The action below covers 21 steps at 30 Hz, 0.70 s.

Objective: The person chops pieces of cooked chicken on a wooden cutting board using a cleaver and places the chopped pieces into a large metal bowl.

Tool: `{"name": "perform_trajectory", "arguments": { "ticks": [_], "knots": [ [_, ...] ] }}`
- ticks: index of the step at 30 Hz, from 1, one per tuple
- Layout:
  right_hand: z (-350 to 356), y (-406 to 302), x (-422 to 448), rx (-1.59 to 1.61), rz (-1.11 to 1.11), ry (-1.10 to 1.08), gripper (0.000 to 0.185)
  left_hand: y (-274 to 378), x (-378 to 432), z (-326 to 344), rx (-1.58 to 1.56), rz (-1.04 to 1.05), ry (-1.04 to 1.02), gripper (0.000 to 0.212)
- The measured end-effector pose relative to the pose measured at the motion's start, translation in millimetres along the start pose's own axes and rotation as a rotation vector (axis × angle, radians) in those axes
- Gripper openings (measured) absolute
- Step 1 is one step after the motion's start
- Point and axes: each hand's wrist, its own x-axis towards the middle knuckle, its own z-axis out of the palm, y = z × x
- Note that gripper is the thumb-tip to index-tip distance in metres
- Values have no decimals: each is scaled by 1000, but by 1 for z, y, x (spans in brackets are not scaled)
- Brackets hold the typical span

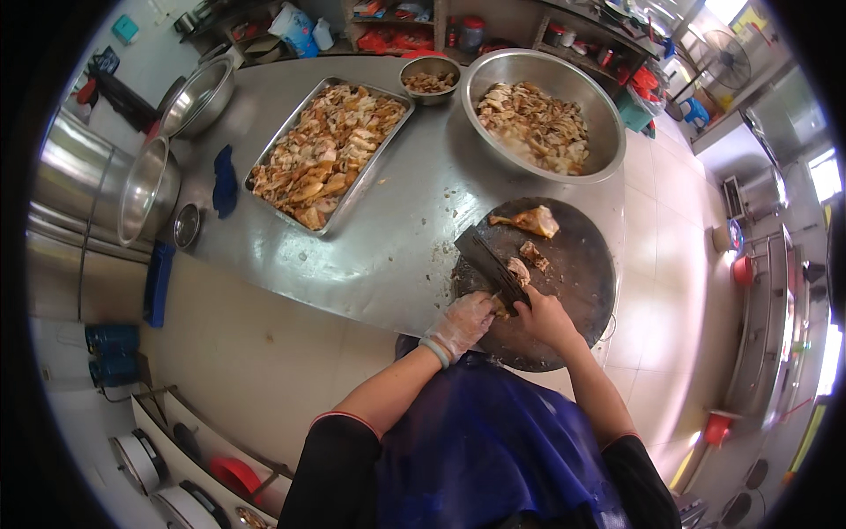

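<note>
My right hand (547, 319) is closed around the handle end of a dark cleaver (490, 264), whose broad blade points up and left over a round chopping block (581, 278). In a clear plastic glove, my left hand (464, 319) grips a small piece of cooked poultry (501, 307) at the block's near left, close beside the blade. The cleaver hides part of that piece. Beyond the blade lie a poultry leg (534, 221) and a dark chopped piece (534, 255). A paler meat chunk (519, 270) sits against the cleaver's right side.
A steel tray (320, 231) of chopped poultry lies on the steel table (390, 218). Behind the block stands a large steel basin (611, 142) of chopped meat, with a small steel bowl (429, 99) beside it. A blue cloth (225, 182) and empty basins (147, 192) are at left.
</note>
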Motion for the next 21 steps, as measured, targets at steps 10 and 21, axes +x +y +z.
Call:
{"name": "perform_trajectory", "arguments": {
  "ticks": [10, 21],
  "knots": [
    [-25, 57, -78, 156, 293, 490, 18, -6, 82, -35, 97, 112, -1, 34],
    [6, 54, -83, 88, 313, 383, 15, -3, 168, 2, -93, -166, -537, 42]
  ]
}}
